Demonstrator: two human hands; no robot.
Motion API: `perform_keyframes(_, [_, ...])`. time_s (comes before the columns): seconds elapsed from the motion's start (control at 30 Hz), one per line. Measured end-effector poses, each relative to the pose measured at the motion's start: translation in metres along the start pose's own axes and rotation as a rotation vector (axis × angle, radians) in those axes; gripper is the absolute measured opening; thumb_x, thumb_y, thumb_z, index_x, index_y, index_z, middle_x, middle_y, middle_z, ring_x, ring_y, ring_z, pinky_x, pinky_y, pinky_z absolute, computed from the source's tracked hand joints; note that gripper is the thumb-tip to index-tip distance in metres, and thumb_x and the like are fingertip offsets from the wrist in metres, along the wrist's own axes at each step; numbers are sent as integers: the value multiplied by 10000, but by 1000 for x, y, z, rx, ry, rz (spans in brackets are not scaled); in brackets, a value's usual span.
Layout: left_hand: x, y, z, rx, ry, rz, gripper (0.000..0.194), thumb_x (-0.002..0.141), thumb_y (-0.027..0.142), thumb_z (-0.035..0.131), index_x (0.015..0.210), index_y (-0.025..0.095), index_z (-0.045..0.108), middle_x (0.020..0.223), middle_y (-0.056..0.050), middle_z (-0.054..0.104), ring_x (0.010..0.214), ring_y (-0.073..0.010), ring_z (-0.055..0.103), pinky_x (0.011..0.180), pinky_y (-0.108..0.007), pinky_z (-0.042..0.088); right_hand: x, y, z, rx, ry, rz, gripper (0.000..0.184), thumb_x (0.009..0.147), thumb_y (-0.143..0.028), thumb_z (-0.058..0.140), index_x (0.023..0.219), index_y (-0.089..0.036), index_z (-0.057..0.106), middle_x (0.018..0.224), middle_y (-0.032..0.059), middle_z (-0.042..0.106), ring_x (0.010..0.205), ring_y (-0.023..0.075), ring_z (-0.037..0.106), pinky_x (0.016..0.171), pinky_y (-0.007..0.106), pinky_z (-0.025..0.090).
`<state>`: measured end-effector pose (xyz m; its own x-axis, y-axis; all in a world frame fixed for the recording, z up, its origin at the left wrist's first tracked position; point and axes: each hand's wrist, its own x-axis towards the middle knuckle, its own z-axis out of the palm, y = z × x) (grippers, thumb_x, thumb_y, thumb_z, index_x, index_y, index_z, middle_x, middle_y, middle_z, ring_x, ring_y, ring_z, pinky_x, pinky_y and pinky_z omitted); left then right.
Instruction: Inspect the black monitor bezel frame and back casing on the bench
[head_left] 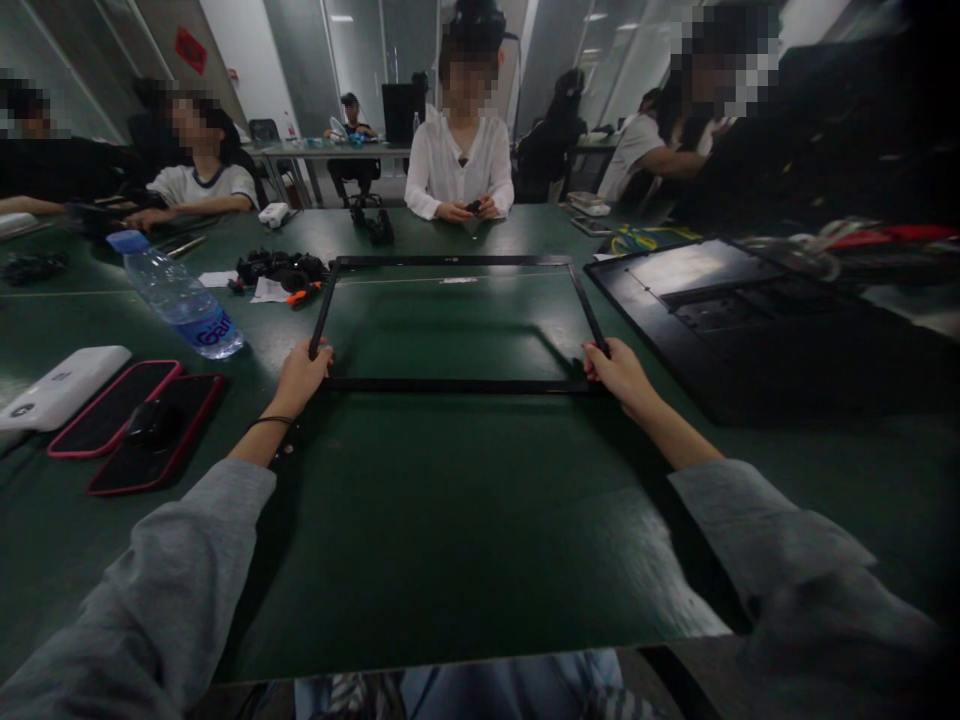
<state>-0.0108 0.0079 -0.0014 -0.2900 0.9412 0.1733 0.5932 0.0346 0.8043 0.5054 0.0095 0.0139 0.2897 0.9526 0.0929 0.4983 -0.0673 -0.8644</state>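
A thin black rectangular frame (pixel 457 386), like a monitor bezel, is held up over the green table (pixel 465 520). Through its open middle the tabletop shows. My left hand (pixel 304 375) grips its left side near the lower corner, fingers wrapped round the strip. On the opposite side, my right hand (pixel 613 370) is closed round the right strip, also near the lower corner. To the right of my right hand lies a large dark flat panel (pixel 697 320), apparently a monitor part, with a shiny upper area.
Left of the frame are a water bottle (pixel 184 300), a white power bank (pixel 64 385), and two red-edged phones (pixel 161 440) with a small black object on top. Black clips or cables (pixel 277 270) lie behind. A person (pixel 461 165) sits opposite; others sit at both sides.
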Motion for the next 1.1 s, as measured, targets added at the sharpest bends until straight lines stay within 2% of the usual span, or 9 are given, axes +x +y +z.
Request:
perform_keyframes(0.7, [-2,4,-1,25,6,-24,467,852,389,563,1237,130,610,837,-44,677,595,-137,585,614,-282,464,-1,-1,0,8,-4,-5,51,931,-233,540,884,-214,538,639,-14,558,527,115,518,529,243,428])
perform_keyframes(1.1, [0,-1,0,25,6,-3,474,857,392,562,1243,120,608,836,-48,672,599,-138,577,625,-289,465,-1,-1,-1,-18,-6,-10,64,932,-254,546,887,-211,534,655,-12,565,537,114,526,543,244,432])
